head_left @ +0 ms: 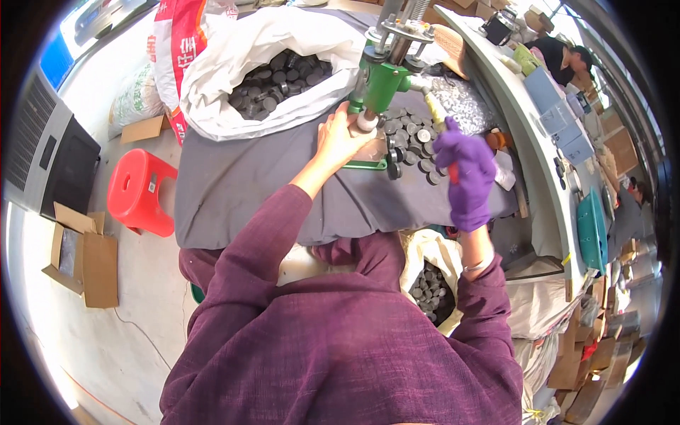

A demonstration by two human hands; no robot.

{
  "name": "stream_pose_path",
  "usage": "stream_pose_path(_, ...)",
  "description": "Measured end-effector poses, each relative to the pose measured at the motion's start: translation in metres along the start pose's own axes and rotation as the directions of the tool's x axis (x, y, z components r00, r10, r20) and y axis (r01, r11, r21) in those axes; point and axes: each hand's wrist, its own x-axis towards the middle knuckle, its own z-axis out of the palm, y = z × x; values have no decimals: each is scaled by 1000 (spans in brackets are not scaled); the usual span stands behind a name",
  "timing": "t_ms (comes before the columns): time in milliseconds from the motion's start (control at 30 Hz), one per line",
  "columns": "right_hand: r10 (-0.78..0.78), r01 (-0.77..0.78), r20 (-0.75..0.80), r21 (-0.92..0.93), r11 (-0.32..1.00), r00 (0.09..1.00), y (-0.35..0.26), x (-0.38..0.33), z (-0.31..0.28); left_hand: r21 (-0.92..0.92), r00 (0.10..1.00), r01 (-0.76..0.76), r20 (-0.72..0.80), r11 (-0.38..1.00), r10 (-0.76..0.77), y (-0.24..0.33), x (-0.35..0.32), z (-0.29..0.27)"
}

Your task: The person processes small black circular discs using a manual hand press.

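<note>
- Nearest the lens is your purple sleeve (340,340), filling the lower picture; both forearms run up from it to the grey-covered bench (234,184).
- Your left hand (341,137), bare, sits at the foot of the green hand press (382,78), fingers curled around a small pale piece (367,122) directly under the ram. It looks to be grasping that piece, though the fingertips are partly hidden.
- Your right hand (464,173), in a purple glove, is clenched around the press lever (433,110), near its red grip end.
- The step in hand reads as seating one part under the ram while the lever is gripped. The next move would call for keeping your left fingers out from under the ram and steadying the piece.
- The press stands upright, its long axis running up the picture, toward the far side of the bench. The lever slants from the press head down and to your right, its free end pointing toward you.
- A heap of dark round discs (411,138) lies just right of the press base, between your hands. A white sack of dark discs (283,74) stands open behind-left, another open sack (428,290) sits by your right elbow, and a red stool (142,191) is on the floor to your left.
</note>
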Motion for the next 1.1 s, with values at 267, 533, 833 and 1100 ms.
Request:
stream_pose_path(267, 57, -31, -151, 170, 985, 987, -37, 81, -5, -54, 999, 30, 36, 998, -28, 3, -1, -5)
stream_pose_path(533, -90, 79, -237, -57, 995, 967, 31, -51, 5, -52, 1000, -21, 15, 998, 22, -4, 5, 5)
stream_pose_path(833, 319, -319, -117, 22, 948, 940, -29, 13, 1, 1, 1000, -9, 10, 1000, 9, -4, 0, 1)
stream_pose_path(1100, 321, -315, 14, -149, 937, 947, -52, 78, 0, -53, 1000, 18, 12, 998, -18, -11, 2, -4)
